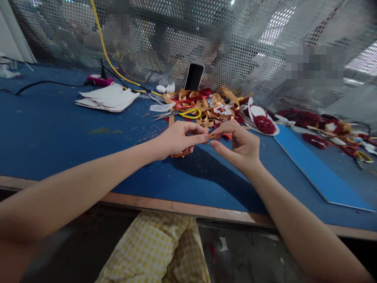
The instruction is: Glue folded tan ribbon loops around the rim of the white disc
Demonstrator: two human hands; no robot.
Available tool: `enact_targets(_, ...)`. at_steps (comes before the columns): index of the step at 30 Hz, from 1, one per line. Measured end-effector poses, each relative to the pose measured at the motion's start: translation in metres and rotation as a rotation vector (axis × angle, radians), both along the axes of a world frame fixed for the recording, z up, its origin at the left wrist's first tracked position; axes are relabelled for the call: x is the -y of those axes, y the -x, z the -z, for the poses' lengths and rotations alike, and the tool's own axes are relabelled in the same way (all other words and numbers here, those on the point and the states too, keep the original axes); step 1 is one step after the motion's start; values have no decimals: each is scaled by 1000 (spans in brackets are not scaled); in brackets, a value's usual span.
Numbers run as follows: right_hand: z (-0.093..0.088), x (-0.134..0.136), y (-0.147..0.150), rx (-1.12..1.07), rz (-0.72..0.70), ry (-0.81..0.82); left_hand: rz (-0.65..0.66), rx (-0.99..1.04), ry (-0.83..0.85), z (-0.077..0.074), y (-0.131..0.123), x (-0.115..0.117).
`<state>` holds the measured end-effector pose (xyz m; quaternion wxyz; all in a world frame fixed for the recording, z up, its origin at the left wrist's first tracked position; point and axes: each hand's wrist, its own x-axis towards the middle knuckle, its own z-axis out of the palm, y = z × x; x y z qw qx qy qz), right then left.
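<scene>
Left grip (pixel 183 137) is pinching and mostly hiding an orange ribbon (pixel 211 136); right grip (pixel 243 146) is touching it, closure unclear. Ruffled edge (pixel 180 155) is showing below.

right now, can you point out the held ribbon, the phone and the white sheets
Held ribbon (pixel 180 155): head view, on its ruffled part below the left hand (pixel 183 137).
Phone (pixel 194 77): head view, middle of its dark screen.
White sheets (pixel 107 96): head view, on the top sheet.

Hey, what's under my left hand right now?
Ruffled orange ribbon and blue tabletop show below your left hand; whatever the hand itself covers can't be seen.
</scene>
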<state>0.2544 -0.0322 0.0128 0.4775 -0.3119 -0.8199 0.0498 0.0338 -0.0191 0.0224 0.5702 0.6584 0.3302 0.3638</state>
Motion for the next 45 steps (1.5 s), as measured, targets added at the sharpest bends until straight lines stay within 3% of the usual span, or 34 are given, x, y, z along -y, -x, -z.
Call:
enact_targets(11,-4,-2,3,52,-64,-19,103,-118,22,-1,3,2)
enact_targets(18,-2,-2,3,4,-60,-95,83,-92,59,-2,2,3)
enact_targets(26,-2,-2,3,-5,18,-85,0,18,37,0,1,0)
enact_targets(33,-5,4,0,-85,-18,-22,-57,80,172,-2,-2,-1)
enact_targets(39,-5,4,0,-97,-43,-32,19,167,275,-4,-1,0)
enact_targets(45,-3,4,-1,-80,-13,-34,61,180,249,-6,1,5)
